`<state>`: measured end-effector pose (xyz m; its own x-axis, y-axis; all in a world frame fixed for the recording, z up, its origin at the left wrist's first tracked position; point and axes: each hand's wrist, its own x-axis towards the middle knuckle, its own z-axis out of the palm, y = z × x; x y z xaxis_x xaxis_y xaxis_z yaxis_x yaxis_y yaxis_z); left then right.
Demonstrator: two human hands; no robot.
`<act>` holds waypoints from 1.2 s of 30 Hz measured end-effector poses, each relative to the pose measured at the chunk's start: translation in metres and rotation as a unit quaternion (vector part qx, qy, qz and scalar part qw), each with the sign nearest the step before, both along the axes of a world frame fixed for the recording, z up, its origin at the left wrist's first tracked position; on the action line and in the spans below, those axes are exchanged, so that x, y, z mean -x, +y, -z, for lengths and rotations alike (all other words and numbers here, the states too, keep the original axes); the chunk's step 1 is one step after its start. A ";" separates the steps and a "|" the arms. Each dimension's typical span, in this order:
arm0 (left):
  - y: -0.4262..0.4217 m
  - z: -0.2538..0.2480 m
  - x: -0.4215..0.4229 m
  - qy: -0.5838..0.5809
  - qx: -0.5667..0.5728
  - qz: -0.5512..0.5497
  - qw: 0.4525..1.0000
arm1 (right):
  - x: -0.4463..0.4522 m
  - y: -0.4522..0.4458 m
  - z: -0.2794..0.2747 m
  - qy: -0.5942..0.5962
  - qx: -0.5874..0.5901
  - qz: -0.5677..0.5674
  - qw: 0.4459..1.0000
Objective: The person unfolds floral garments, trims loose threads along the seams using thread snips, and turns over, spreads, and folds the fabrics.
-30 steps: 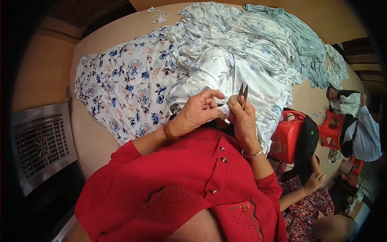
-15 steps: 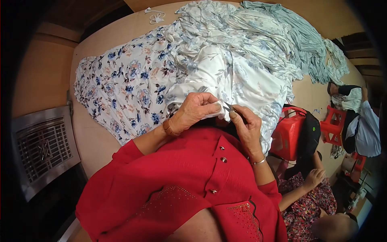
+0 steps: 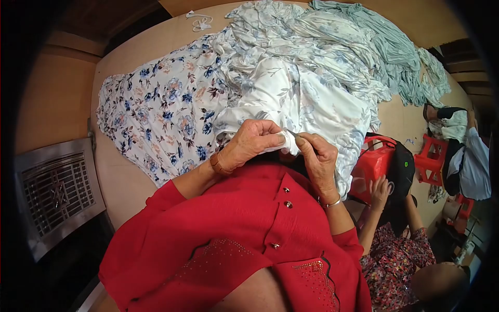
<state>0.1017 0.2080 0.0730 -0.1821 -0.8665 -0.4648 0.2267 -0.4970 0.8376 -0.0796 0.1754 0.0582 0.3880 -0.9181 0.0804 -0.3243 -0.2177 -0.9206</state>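
Observation:
My left hand (image 3: 252, 143) is closed, pinching a gathered edge of the white fabric with pale blue flowers (image 3: 325, 106) between thumb and fingers. In my right hand (image 3: 318, 156) is a small pair of thread snips (image 3: 292, 133), mostly covered by the fingers. Their narrow metal tip points left at the pinched edge, close to my left thumb. Whether the tip touches the cloth is too small to tell. The fabric drapes from the table to my lap.
A white garment with dark blue and peach flowers (image 3: 171, 104) lies left on the table. Behind are heaped pale cloth and grey-green cloth (image 3: 387, 47). White cord (image 3: 201, 23) lies at the back. At right are red plastic stools (image 3: 430, 160), a black bag (image 3: 401, 169) and a co-worker (image 3: 390, 260).
The snips' tip has tilted slightly upward at the fabric edge, while my left hand keeps its grip. The co-worker's hand has reached forward to the red stool and black bag.

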 end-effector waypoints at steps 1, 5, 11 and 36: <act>0.000 0.000 0.000 0.000 0.001 -0.001 1.000 | 0.001 0.000 0.003 -0.011 -0.016 0.014 1.000; 0.003 0.002 -0.002 -0.016 0.009 -0.001 1.000 | 0.001 -0.001 0.014 -0.100 -0.113 0.048 0.987; 0.017 -0.004 -0.025 -0.026 0.028 0.017 0.999 | 0.004 0.003 0.021 0.005 -0.133 -0.143 0.981; 0.031 0.039 -0.160 -0.030 0.148 -0.414 0.898 | 0.118 0.038 0.045 0.105 -0.023 0.151 0.983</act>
<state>0.2616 0.2394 0.0338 0.5992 -0.7801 -0.1801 0.3668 0.0675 0.9279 -0.1977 0.2136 0.0130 0.1011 -0.9947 -0.0168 -0.5518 -0.0421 -0.8329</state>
